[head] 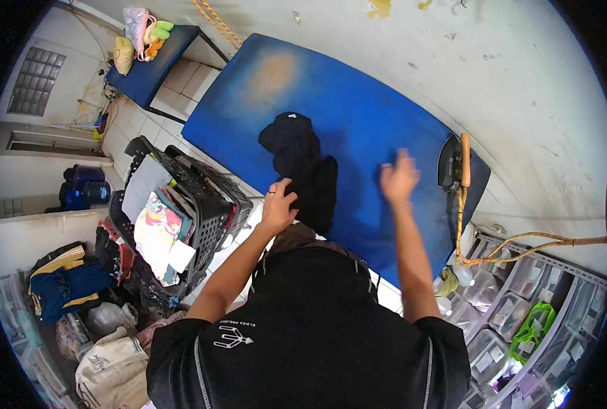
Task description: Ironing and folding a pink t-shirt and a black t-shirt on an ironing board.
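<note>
A black garment (303, 163) lies bunched in a long, uneven shape across the blue padded table (370, 117), with a small white tag at its far end. My left hand (280, 207), wearing a ring, is at the garment's near left edge with its fingers bent; whether they pinch the cloth is not clear. To the right of the garment, my right hand (400, 176) is over the table, blurred, fingers apart and holding nothing. Beyond it, at the table's right end, an iron (449, 161) with a wooden handle stands with its cord trailing off right.
Left of me, a black plastic basket (214, 217) holds folded clothes (162, 225). More clothes (70, 283) are piled at lower left. Clear plastic bins (508, 317) fill a rack at right. Plush toys (155, 38) lie on a second blue table (152, 76). A wall (528, 102) borders the table's far side.
</note>
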A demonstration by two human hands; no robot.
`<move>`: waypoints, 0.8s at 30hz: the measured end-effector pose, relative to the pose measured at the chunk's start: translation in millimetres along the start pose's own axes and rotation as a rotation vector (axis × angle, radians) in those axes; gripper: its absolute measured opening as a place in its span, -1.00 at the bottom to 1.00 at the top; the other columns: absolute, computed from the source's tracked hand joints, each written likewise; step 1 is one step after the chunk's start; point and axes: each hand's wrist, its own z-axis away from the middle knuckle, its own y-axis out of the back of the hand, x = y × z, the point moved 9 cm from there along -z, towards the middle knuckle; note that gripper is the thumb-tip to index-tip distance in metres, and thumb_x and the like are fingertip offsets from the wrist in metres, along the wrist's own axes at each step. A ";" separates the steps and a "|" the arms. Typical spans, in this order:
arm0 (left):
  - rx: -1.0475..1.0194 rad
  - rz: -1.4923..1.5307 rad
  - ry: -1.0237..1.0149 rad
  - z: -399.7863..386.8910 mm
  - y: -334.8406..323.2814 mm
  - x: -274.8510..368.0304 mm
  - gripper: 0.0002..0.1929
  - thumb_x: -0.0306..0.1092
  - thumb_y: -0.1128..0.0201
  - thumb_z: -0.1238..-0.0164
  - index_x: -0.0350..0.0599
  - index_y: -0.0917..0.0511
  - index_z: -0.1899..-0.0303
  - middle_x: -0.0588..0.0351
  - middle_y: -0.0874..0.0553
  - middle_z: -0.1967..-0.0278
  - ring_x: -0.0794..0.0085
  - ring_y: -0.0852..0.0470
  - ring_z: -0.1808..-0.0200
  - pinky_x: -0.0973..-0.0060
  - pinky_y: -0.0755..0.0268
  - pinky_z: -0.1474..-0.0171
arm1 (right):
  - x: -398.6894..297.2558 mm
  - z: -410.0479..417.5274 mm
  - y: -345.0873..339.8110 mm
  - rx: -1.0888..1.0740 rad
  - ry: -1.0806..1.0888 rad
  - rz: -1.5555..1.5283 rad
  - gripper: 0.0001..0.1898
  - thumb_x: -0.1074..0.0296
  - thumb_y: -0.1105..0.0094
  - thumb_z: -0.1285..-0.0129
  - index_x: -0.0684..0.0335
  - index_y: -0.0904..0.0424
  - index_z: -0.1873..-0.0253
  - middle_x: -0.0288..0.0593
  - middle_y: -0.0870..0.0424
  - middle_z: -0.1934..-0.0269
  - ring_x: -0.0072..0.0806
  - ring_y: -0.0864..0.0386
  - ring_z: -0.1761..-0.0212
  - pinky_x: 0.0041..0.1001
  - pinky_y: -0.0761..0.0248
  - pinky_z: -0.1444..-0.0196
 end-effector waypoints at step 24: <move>-0.296 1.015 -0.733 -145.0 224.7 215.5 -0.49 -0.41 -0.41 -0.18 -0.24 -0.43 -0.16 0.20 -0.63 0.09 0.64 -0.53 0.07 0.57 -0.45 -0.01 | -256.5 0.0 309.4 0.069 0.393 -0.590 -0.73 0.42 -0.38 -0.10 0.34 -0.56 0.11 -0.25 -0.64 0.30 -0.61 -0.52 0.22 -0.55 -0.44 0.14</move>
